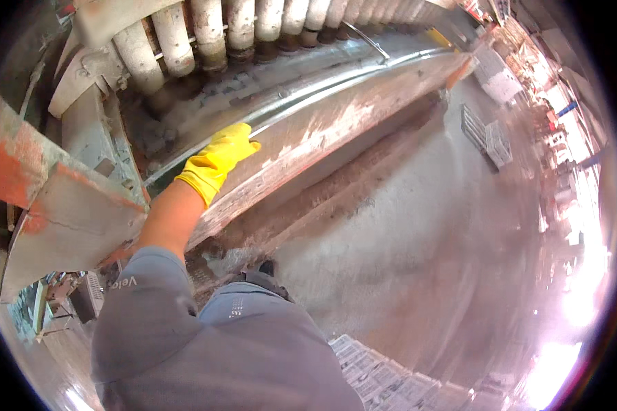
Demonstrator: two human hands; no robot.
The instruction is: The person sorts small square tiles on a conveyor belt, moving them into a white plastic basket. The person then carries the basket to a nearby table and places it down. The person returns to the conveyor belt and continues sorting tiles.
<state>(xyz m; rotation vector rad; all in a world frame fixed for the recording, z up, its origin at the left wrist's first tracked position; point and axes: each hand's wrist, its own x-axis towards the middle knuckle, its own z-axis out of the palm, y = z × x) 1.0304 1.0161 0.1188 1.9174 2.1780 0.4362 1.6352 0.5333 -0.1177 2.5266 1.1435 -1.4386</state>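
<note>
My left hand (221, 161), in a yellow rubber glove, reaches up and forward to the long edge of a large machine. Its fingers are curled over the shiny metal rail (308, 103) along that edge, and the palm side is hidden. Below the rail runs a long, scuffed beam (336, 130) with whitish worn patches. Behind it lies a wet-looking grey trough (240, 96). My right hand is out of view.
A row of thick, pale cylinders (206, 31) stands behind the trough. A thin metal rod (367, 41) leans across its far part. An orange-stained metal frame (55, 178) rises at left. A slatted grate (487, 137) lies on the grey floor (391, 260) at right.
</note>
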